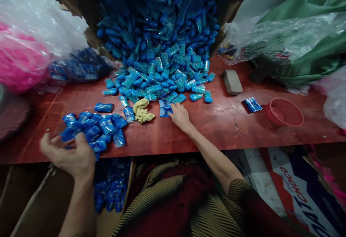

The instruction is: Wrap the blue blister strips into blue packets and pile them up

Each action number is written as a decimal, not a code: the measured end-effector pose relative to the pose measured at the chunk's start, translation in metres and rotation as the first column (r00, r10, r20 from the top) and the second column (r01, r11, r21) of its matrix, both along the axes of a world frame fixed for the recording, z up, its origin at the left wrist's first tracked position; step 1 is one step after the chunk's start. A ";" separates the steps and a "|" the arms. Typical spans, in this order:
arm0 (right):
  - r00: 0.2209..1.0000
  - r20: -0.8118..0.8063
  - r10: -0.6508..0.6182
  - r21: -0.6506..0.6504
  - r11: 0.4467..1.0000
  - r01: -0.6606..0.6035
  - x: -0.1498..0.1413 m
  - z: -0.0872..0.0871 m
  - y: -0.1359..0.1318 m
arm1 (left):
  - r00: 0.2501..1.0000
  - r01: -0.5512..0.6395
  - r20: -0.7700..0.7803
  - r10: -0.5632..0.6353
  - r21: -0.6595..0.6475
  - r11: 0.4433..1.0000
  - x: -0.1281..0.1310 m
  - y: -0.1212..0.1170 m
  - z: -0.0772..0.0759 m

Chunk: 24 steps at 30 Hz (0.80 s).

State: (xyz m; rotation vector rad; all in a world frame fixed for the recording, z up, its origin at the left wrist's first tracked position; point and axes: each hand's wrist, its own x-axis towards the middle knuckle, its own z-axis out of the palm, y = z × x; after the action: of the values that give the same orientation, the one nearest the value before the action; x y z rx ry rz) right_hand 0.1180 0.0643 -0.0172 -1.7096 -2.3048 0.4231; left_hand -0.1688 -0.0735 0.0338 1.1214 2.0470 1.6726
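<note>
My left hand (69, 154) is at the near table edge, fingers curled around a bunch of blue plastic packets (93, 130) lying in a loose pile there. My right hand (180, 116) reaches forward and pinches a single blue packet (164, 108) on the red table (216, 125). Just beyond it a big heap of small blue capsule-shaped packets (159, 60) spills out of a tipped cardboard box (229, 3). A crumpled yellow cloth (142, 110) lies between my two hands.
A grey block (232, 82), a lone blue packet (252, 104) and a small red basket (283, 113) lie to the right. Clear bags with pink items (18, 60) and blue packets (81, 66) stand at left. A box of blue packets (110, 186) sits under the table edge.
</note>
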 end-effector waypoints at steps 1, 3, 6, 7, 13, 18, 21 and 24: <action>0.999 0.038 0.002 -0.011 1.000 -0.002 -0.001 -0.002 0.002 | 0.984 -0.126 -0.125 0.131 0.042 0.991 0.014 0.001 -0.005; 0.998 0.065 0.009 -0.028 1.000 -0.007 -0.003 -0.007 0.001 | 0.983 -0.120 -0.142 0.119 -0.004 0.993 0.049 0.007 -0.019; 0.997 0.082 0.016 -0.055 0.998 -0.011 0.001 -0.008 -0.008 | 0.979 0.195 0.083 -0.186 -0.125 0.973 0.101 0.016 -0.040; 0.997 0.079 0.024 -0.066 0.998 -0.019 0.003 -0.008 -0.011 | 0.966 0.253 0.092 -0.242 -0.140 0.957 0.115 0.019 -0.045; 0.981 -0.106 0.161 -0.120 0.978 -0.173 -0.003 0.009 -0.012 | 0.896 0.292 -0.325 -0.302 -0.078 0.953 0.122 0.041 -0.039; 0.936 -0.150 0.319 -0.038 0.944 -0.328 -0.067 0.012 0.002 | 0.957 0.263 -0.109 -0.267 -0.050 0.963 0.087 0.077 -0.044; 0.955 -0.084 0.283 -0.055 0.956 -0.288 -0.103 0.001 0.001 | 0.946 0.317 0.078 -0.314 -0.033 0.948 0.087 0.092 -0.060; 0.948 -0.113 0.299 -0.074 0.949 -0.308 -0.112 -0.007 -0.008 | 0.945 0.322 0.092 -0.315 -0.073 0.944 0.098 0.093 -0.074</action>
State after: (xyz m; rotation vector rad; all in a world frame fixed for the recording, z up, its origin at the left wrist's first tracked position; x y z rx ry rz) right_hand 0.0058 0.0561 -0.0244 -1.3336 -2.5138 0.6659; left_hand -0.0711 0.0193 -0.0397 1.2580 1.7592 1.4315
